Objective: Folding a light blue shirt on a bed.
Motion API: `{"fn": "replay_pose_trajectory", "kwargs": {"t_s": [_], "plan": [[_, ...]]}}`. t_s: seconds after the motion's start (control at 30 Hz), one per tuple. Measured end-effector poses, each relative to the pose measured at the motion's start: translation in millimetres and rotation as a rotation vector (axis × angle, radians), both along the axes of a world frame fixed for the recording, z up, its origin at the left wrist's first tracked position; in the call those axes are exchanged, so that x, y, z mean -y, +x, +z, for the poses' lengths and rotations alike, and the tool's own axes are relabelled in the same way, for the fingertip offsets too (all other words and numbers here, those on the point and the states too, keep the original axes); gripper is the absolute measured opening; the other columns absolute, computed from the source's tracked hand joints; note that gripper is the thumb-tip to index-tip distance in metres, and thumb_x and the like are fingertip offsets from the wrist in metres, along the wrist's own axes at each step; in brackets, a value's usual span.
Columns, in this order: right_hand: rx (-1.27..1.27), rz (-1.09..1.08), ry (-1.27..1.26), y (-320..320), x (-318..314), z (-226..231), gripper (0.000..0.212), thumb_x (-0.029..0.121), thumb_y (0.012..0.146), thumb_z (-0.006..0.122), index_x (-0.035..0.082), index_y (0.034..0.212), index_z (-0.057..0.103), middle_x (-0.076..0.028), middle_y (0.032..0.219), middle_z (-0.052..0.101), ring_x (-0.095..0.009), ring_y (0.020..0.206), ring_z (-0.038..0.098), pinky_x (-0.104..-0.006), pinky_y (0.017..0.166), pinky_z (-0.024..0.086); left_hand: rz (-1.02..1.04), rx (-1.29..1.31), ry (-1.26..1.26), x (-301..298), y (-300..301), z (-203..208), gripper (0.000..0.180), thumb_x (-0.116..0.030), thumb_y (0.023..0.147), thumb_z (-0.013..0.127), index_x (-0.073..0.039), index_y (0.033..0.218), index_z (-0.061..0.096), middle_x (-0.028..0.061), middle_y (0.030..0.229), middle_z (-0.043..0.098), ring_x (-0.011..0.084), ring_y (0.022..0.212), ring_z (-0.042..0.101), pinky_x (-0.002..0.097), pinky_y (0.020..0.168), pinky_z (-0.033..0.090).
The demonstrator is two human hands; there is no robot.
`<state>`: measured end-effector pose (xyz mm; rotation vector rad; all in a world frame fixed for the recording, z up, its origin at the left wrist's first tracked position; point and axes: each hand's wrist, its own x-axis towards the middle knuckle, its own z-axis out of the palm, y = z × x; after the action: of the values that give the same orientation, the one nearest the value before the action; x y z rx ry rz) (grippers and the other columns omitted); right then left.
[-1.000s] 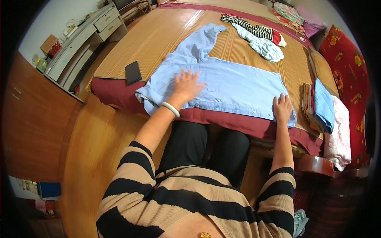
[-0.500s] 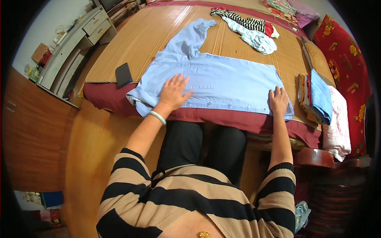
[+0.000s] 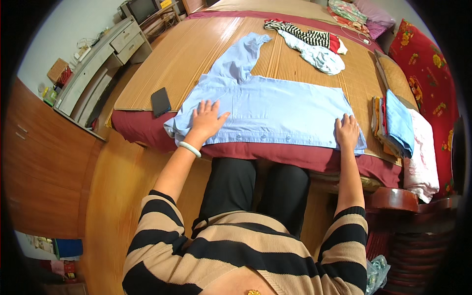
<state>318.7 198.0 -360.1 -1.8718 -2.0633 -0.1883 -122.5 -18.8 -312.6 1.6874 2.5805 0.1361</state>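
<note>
One blue shirt [image 3: 280, 110], one phone [image 3: 160, 102] and one bracelet [image 3: 190, 149] are visible.

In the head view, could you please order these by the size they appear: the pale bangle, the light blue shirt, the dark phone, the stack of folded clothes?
1. light blue shirt
2. stack of folded clothes
3. dark phone
4. pale bangle, only a thin band showing

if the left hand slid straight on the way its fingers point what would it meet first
Probably the rumpled sleeve of the blue shirt, after the left hand crossed more of the flat cloth it appears to rest on; how high the sleeve stands is hard to judge.
</note>
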Motion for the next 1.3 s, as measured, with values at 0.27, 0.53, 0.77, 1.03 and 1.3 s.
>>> {"fn": "replay_pose_trajectory", "kwargs": {"t_s": [0.27,0.53,0.77,1.03,1.3], "plan": [[-0.028,0.021,0.058,-4.8,-1.1,-3.3,0.058,0.046,0.093,0.048,0.009,0.137,0.052,-0.019,0.145,0.045,-0.032,0.137,0.039,-0.0450,0.114,0.026,-0.449,0.116,0.001,-75.5,111.0,8.5,0.077,-0.062,0.095,0.036,-0.012,0.153,0.025,0.0148,0.159,0.021,0.0329,0.148,0.013,0.0535,0.118,0.011],[-0.029,0.037,0.117,-1.9,-2.2,-10.2,0.056,0.044,0.092,0.051,0.008,0.134,0.054,-0.019,0.142,0.048,-0.035,0.133,0.043,-0.0472,0.112,0.029,-0.531,-0.015,-0.008,-136.7,130.1,-8.1,0.074,-0.061,0.096,0.034,-0.014,0.153,0.027,0.0115,0.161,0.019,0.0270,0.149,0.016,0.0494,0.119,0.013],[-0.039,0.031,0.118,-1.6,-2.4,-8.9,0.056,0.043,0.091,0.052,0.007,0.134,0.054,-0.019,0.143,0.047,-0.033,0.134,0.042,-0.0471,0.113,0.029,-0.202,0.014,0.121,-165.0,19.9,-25.1,0.075,-0.062,0.094,0.039,-0.014,0.152,0.031,0.0119,0.160,0.022,0.0264,0.148,0.018,0.0443,0.119,0.015],[-0.057,0.028,0.109,-9.7,-3.5,-9.0,0.055,0.043,0.091,0.053,0.007,0.133,0.054,-0.019,0.142,0.048,-0.033,0.134,0.042,-0.0472,0.113,0.028,-0.160,-0.140,0.379,-148.0,13.1,-41.1,0.063,-0.049,0.092,0.053,-0.012,0.143,0.046,0.0153,0.154,0.033,0.0325,0.144,0.026,0.0475,0.115,0.023],[-0.069,0.019,0.124,-8.0,-2.0,-6.4,0.056,0.044,0.090,0.054,0.007,0.132,0.056,-0.019,0.142,0.049,-0.033,0.134,0.042,-0.0470,0.113,0.028,0.000,-0.034,0.305,-126.2,39.0,2.6,0.047,-0.048,0.087,0.060,-0.008,0.111,0.065,0.0133,0.125,0.056,0.0319,0.124,0.048,0.0533,0.098,0.039]]}}
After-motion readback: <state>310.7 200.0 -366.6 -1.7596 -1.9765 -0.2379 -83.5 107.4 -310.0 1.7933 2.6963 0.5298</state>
